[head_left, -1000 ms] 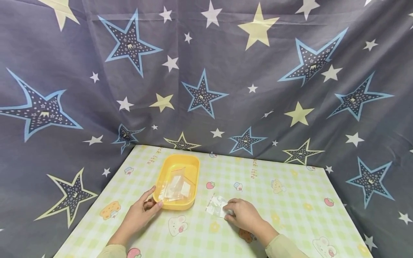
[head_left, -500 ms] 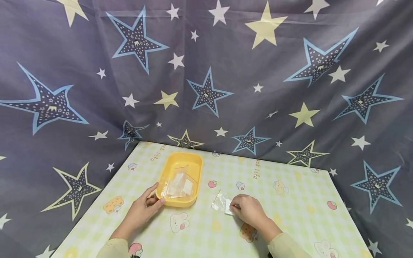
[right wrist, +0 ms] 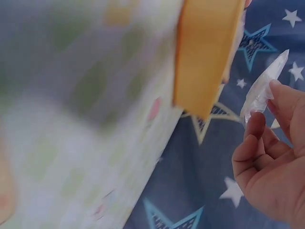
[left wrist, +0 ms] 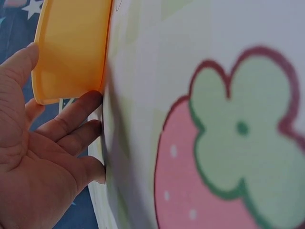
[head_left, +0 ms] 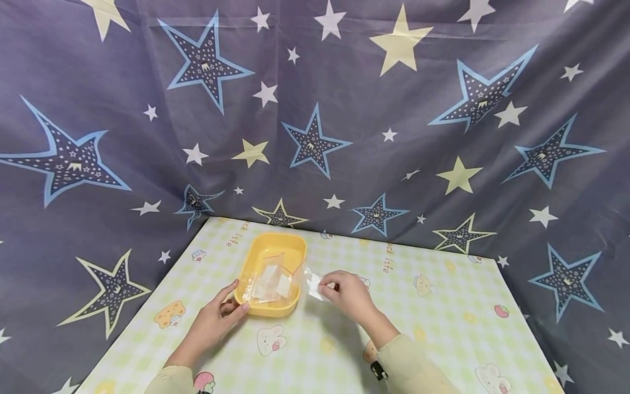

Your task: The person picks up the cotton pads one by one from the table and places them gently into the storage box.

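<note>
A yellow plastic box (head_left: 273, 310) stands on the table, with several clear plastic bags (head_left: 269, 282) lying inside it. My left hand (head_left: 213, 324) holds the box at its near left corner, thumb on one side and fingers on the other. In the left wrist view, the thumb lies at the rim and other fingertips meet the lower edge. Between thumb and fingers, my right hand (head_left: 350, 295) pinches a small clear plastic bag (head_left: 315, 284) with something white in it. That bag hangs above the table, at the right side of the box.
A light green checked cloth (head_left: 443, 328) with cartoon prints covers the table. Behind it and at both sides hangs a dark curtain (head_left: 344, 180) with stars. A small black object (head_left: 378, 371) shows at the right sleeve.
My right hand has lifted the small bag off the table and carried it left and away from me, up to the box. The left hand stays at the box corner.
</note>
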Tool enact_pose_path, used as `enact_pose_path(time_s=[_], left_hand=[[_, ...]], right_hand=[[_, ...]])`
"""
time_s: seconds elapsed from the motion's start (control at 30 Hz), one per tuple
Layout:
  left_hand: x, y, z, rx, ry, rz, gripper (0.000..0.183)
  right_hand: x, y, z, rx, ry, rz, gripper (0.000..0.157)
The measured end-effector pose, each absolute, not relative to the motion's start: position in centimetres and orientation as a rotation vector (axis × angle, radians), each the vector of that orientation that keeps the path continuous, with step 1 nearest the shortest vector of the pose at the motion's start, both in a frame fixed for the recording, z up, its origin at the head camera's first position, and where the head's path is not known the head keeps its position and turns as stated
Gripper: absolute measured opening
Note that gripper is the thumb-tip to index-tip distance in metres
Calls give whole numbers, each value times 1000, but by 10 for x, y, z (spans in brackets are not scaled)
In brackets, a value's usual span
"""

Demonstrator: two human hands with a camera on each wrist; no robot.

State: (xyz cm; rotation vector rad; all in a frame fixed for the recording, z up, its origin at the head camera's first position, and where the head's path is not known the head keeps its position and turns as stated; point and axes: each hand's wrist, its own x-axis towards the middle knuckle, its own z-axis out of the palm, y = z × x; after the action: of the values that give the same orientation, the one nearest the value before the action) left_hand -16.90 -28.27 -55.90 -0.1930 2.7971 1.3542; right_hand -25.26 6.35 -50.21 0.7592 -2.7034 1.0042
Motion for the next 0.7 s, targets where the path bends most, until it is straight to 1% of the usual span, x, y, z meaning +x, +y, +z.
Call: enact_pose_path(time_s=[0.1, 0.2, 0.33, 0.4, 0.53, 0.67, 0.7], left_hand=[[-171, -281, -560, -187, 2793, 1347, 86], [-174, -277, -563, -175, 2791, 1355, 84], [-177, -272, -562, -144, 2777, 1374, 84], [-177, -270, -560, -133, 2774, 1372, 85], [-173, -274, -556, -133, 2790, 1337, 86], [-170, -281, -556, -154, 2795, 1311, 87], [-170, -283, -556, -156, 2795, 1308, 87]], right_hand=[[-255, 39, -492, 783, -2697, 1007, 8], [-257, 24, -489, 864, -2711, 998, 14], [-255, 24, -494, 953, -2780, 1033, 29], [-251, 31, -499, 967, -2828, 997, 30], [-245, 32, -508, 1060, -2844, 772, 34], [-241, 12, -512, 1112, -2824, 439, 45], [-240, 5, -512, 1126, -2809, 370, 44]])
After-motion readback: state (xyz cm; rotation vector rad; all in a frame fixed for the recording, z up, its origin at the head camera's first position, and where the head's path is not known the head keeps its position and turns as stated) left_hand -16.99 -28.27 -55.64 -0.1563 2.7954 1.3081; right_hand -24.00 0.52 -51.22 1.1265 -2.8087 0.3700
